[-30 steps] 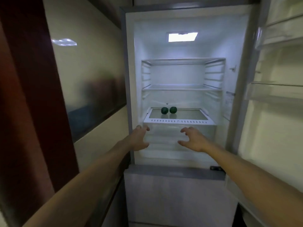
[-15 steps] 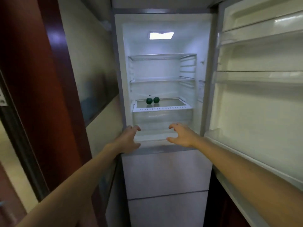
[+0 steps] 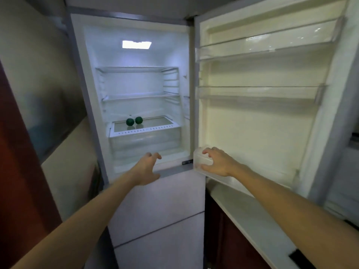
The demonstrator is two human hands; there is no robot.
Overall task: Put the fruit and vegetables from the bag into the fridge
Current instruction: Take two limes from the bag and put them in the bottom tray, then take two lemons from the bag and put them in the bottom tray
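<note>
A: Two green fruits (image 3: 130, 121) sit back-left on the fridge shelf (image 3: 155, 123). Hands?
B: The left hand (image 3: 146, 167) is empty, fingers (image 3: 158, 156) spread, likely ready for more. The right hand (image 3: 217, 162) curls at the door bin (image 3: 199, 158); grip unclear.

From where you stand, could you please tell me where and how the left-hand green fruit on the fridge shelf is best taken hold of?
Come from the front and above, cupping the left green fruit over its round top, thumb in front, fingers behind. It looks ball-shaped, and the other green fruit sits close on its right, so a sideways pinch may bump it.
</note>
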